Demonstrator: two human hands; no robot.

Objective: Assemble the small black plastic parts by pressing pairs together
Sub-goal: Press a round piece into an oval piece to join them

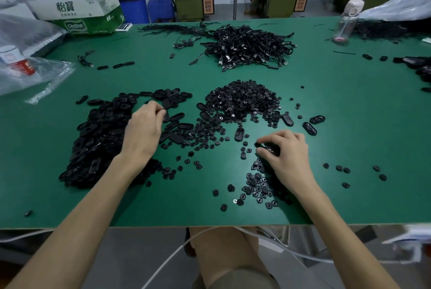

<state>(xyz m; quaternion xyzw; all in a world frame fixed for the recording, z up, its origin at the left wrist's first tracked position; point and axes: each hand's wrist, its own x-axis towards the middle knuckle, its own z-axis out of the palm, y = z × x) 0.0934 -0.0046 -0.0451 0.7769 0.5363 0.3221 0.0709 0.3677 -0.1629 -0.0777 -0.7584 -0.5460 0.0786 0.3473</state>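
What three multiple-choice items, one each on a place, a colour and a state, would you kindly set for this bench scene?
1. Where does the cable heap lie relative to the pile of small round parts?
A. Nearer the person
B. Beyond it, farther from the person
C. Inside a cardboard box

2. What colour is the table top?
A. White
B. Red
C. Green

3. What is the left hand doing?
A. Pinching an oval part
B. Lying flat, palm up
C. Holding a bottle

Answers: 1 B, the cables sit toward the table's far side, behind the round parts; 2 C, the bare surface is green throughout; 3 A, its fingertips are curled round a black oval piece.
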